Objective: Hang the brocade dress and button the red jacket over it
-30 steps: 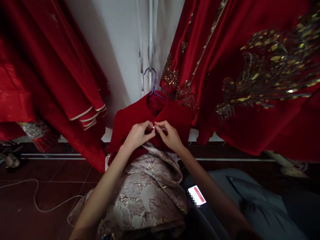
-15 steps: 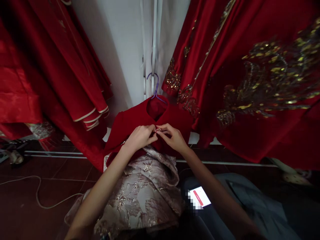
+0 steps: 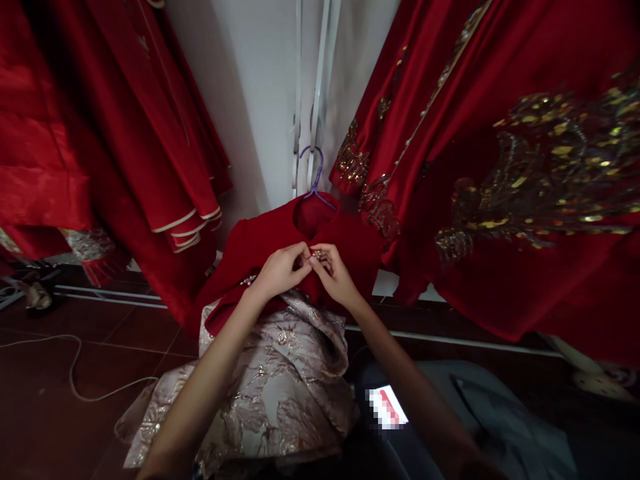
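A red V-necked garment hangs in front of me on a purple hanger. My left hand pinches the garment's front just below the neckline, thumb and fingers together. Fingertip to fingertip with it, my right hand is closed on a small beaded button at the same spot. My fingers partly cover the button and the cloth edge. A beaded trim shows on the red cloth by my left wrist. Below, silvery-pink brocade fabric with a shiny raised pattern lies bunched beneath my forearms.
Red garments with pale piping hang on the left. Red gowns with gold sequins hang on the right. White rack poles stand against the wall. A pale cable crosses the tiled floor; a lit phone screen lies below my right forearm.
The view has shifted slightly. Both hands stay together at the garment's front, and the right fingers have curled a little more around the button.
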The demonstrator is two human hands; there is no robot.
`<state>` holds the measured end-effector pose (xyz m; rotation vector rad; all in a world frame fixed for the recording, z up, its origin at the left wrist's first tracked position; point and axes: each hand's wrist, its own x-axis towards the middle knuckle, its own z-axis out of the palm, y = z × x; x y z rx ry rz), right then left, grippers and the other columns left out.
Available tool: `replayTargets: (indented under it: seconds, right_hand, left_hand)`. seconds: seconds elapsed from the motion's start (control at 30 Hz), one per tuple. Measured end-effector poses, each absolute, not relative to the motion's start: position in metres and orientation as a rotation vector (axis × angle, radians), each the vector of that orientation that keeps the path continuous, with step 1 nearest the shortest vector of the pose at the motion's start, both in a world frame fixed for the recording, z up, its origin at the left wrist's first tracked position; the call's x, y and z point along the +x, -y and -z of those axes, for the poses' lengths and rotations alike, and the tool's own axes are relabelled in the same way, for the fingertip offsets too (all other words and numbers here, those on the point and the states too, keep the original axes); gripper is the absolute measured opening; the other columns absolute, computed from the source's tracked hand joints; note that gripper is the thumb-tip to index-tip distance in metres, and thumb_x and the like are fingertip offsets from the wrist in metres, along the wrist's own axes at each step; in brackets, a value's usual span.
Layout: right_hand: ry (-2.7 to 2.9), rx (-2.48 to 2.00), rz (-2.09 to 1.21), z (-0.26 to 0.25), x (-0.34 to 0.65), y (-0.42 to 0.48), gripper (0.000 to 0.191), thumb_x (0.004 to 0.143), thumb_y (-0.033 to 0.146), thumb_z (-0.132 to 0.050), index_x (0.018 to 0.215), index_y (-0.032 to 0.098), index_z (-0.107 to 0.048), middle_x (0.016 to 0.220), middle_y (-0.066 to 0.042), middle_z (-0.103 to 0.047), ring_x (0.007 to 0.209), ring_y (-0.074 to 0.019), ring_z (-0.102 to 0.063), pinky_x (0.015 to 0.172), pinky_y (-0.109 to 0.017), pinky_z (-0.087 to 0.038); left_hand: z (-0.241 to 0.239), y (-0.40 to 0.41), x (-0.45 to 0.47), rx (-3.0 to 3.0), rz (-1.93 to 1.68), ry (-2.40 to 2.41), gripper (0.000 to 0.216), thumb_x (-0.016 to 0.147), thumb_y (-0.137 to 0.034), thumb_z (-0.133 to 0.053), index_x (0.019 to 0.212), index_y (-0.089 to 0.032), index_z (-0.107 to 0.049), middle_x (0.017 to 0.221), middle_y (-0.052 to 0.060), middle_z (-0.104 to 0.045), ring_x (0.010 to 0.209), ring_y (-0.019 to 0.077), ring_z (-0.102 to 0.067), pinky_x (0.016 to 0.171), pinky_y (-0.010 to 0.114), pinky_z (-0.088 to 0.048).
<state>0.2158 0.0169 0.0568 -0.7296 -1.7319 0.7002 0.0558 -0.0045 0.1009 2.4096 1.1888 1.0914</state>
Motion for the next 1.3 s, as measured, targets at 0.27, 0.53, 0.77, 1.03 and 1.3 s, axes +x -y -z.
replayTargets:
  seconds: [0.27, 0.53, 0.77, 1.03, 1.3]
  right_hand:
    - [1.565, -0.859, -0.777, -0.021, 0.204, 0.001, 0.069, 0.066, 0.018, -0.06, 0.125, 0.025, -0.023, 0.106, -0.006, -0.049, 0.078, -0.0126, -0.056, 0.065, -0.026, -0.049]
    - [1.354, -1.101, -0.912, -0.032, 0.246, -0.005, 0.018, 0.076, 0.027, -0.046, 0.093, 0.023, -0.05, 0.058, 0.006, -0.048, 0.051, -0.011, -0.047, 0.049, -0.023, -0.039]
    - [0.984, -0.823, -1.233, -0.064, 0.226, 0.015, 0.03, 0.068, 0.03, -0.058, 0.098, 0.024, -0.055, 0.082, 0.002, -0.062, 0.075, -0.0139, -0.058, 0.066, -0.025, -0.046]
    - [1.082, -0.759, -1.088, -0.045, 0.212, 0.008, 0.029, 0.073, 0.028, -0.055, 0.101, 0.025, -0.052, 0.083, 0.001, -0.057, 0.074, -0.0122, -0.055, 0.07, -0.024, -0.046]
    - [1.438, -0.892, -0.832, -0.031, 0.207, 0.002, 0.025, 0.083, 0.032, -0.046, 0.106, 0.024, -0.048, 0.095, -0.005, -0.058, 0.088, -0.0159, -0.058, 0.076, -0.029, -0.049]
  left_hand:
    - [-0.066, -0.002, 0.069, 2.076, -1.322, -1.117, 0.012, 0.084, -0.023, -0.043, 0.087, -0.018, -0.054, 0.083, 0.001, -0.057, 0.082, 0.0127, -0.055, 0.079, 0.025, -0.043]
    - [-0.029, 0.032, 0.025, 2.102, -1.171, -1.736, 0.038, 0.072, -0.016, -0.058, 0.108, -0.024, -0.055, 0.11, 0.007, -0.053, 0.101, 0.0231, -0.052, 0.088, 0.038, -0.039]
    - [-0.05, 0.046, 0.026, 1.952, -1.316, -1.469, 0.019, 0.084, -0.038, -0.049, 0.086, -0.02, -0.053, 0.074, -0.002, -0.055, 0.069, 0.0117, -0.053, 0.069, 0.022, -0.042]
    - [-0.018, 0.018, 0.066, 1.685, -1.169, -1.138, 0.043, 0.088, -0.05, -0.034, 0.108, -0.02, -0.059, 0.104, 0.008, -0.063, 0.103, 0.019, -0.056, 0.094, 0.034, -0.041]
    - [-0.032, 0.027, 0.056, 1.504, -1.322, -0.968, 0.044, 0.075, -0.049, -0.059, 0.106, -0.018, -0.062, 0.094, 0.005, -0.068, 0.082, 0.0172, -0.063, 0.075, 0.027, -0.049]
